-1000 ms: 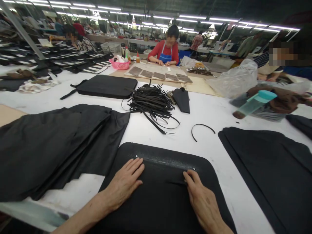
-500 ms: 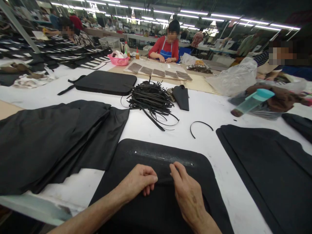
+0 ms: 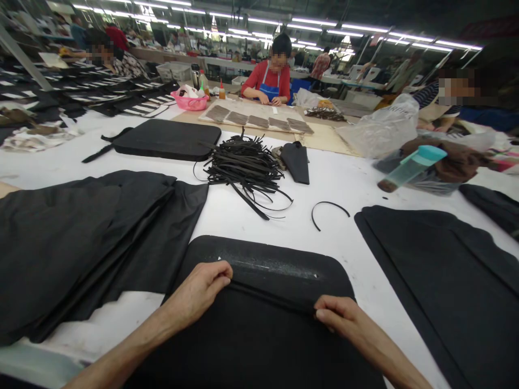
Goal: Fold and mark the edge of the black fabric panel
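Note:
A black panel (image 3: 279, 260) with rounded corners lies in front of me. Near its far edge is a glossy, whitish smear with a small white mark at each end. Over the panel's near part is a darker black sheet (image 3: 251, 340), its far edge forming a narrow band between my hands. My left hand (image 3: 213, 278) pinches this edge at the left, below one white mark. At the right end of the band, my right hand (image 3: 338, 313) pinches the edge between thumb and fingers. Whether the band is a fold or a separate strip, I cannot tell.
Beyond the panel lies a pile of black strips (image 3: 243, 165), with one loose curved strip (image 3: 330, 204) nearby. Black sheets (image 3: 81, 232) lie left, more black pieces (image 3: 438, 259) right. A padded black piece (image 3: 166, 139) and a teal-lidded bottle (image 3: 411, 167) stand farther back. Several people work beyond.
My hands have moved apart, left hand to the left and slightly up, right hand to the right and down. The dark edge now runs straight between them.

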Demonstrator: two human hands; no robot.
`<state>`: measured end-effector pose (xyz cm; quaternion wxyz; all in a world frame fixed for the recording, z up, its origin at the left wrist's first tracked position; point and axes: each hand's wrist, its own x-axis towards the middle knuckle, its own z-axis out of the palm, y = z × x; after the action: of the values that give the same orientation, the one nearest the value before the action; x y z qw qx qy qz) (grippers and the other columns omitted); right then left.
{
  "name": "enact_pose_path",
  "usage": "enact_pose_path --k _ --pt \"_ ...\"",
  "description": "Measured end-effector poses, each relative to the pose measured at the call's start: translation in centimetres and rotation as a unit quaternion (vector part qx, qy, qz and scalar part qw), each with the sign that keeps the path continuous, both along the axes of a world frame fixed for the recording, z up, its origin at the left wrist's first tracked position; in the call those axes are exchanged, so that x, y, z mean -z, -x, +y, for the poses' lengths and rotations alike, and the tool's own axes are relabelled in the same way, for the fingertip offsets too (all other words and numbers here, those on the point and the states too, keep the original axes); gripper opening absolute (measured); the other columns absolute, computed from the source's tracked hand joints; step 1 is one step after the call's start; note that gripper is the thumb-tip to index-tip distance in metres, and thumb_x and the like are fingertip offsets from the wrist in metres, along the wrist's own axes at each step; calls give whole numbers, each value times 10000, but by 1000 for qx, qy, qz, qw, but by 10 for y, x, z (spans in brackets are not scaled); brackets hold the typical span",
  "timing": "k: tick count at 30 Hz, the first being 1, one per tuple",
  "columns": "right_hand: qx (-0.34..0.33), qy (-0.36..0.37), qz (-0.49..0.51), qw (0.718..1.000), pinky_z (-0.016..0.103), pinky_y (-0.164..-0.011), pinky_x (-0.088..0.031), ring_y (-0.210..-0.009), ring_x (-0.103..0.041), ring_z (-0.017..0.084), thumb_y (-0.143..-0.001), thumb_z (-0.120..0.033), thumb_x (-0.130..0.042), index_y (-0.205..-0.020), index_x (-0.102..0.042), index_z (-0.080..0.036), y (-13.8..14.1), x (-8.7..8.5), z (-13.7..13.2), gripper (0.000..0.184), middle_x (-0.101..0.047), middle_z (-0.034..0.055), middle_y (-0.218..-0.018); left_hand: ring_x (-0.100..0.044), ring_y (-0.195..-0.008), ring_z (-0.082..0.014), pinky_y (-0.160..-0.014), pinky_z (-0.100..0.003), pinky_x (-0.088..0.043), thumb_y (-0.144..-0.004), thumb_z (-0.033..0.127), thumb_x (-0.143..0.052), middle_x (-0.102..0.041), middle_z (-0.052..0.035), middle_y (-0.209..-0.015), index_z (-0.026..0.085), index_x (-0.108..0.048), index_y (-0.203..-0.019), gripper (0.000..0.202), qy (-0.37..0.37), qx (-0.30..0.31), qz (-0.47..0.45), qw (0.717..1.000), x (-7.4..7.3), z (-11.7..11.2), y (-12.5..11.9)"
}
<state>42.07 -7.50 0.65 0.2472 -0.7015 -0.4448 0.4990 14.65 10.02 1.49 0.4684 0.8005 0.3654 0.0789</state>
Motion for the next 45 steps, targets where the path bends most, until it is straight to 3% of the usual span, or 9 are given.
enact_pose_path --k 4,8,15,23,30,39,45 --pt "38 -22 -51 998 252 -547 -308 -595 -417 158 -794 -435 -483 -727 -585 -189 -21 3 2 274 -435 -37 -606 -441 -513 -113 -519 -232 -306 -775 248 -436 -443 53 -560 193 -513 -696 123 37 -59 18 997 2 10 -2" --pt "103 -36 -49 993 263 -539 -323 -578 -435 165 -778 -493 -487 -822 -607 -179 -37 16 11 340 -484 -22 -619 -451 -544 -120 -535 -236 -293 -730 268 -512 -478 48 -548 187 -514 -631 127 -38 -108 39 993 2 25 -9" --pt "200 -20 -84 976 274 -471 -286 -492 -405 154 -638 -606 -593 -704 -632 -171 -47 33 28 442 -509 0 -565 -436 -521 -121 -516 -242 -286 -688 331 -564 -477 41 -503 168 -542 -587 193 -29 -141 61 988 15 50 -13" --pt "219 -11 -64 974 272 -457 -291 -493 -424 160 -609 -630 -588 -718 -624 -188 -49 42 30 457 -529 4 -572 -469 -540 -114 -524 -226 -311 -691 176 -462 -533 26 -554 163 -566 -626 124 -18 -125 76 989 19 55 -9" --pt "233 -12 -86 969 275 -465 -308 -499 -423 164 -619 -637 -590 -743 -636 -186 -54 54 29 470 -502 -9 -545 -494 -565 -125 -533 -234 -308 -678 136 -501 -545 13 -545 171 -572 -587 121 -41 -169 127 977 15 50 -15" --pt "213 -17 -125 969 280 -458 -296 -478 -402 164 -677 -642 -527 -710 -609 -210 -51 54 30 440 -419 -31 -515 -508 -604 -131 -544 -231 -315 -671 139 -524 -570 6 -598 175 -578 -594 100 -60 -174 147 972 27 53 -16" --pt "196 -2 -143 970 281 -460 -281 -481 -387 161 -693 -654 -488 -701 -591 -206 -51 56 30 459 -394 -35 -503 -498 -593 -131 -531 -228 -303 -667 119 -518 -564 6 -590 175 -573 -591 109 -62 -168 154 972 27 54 -17"
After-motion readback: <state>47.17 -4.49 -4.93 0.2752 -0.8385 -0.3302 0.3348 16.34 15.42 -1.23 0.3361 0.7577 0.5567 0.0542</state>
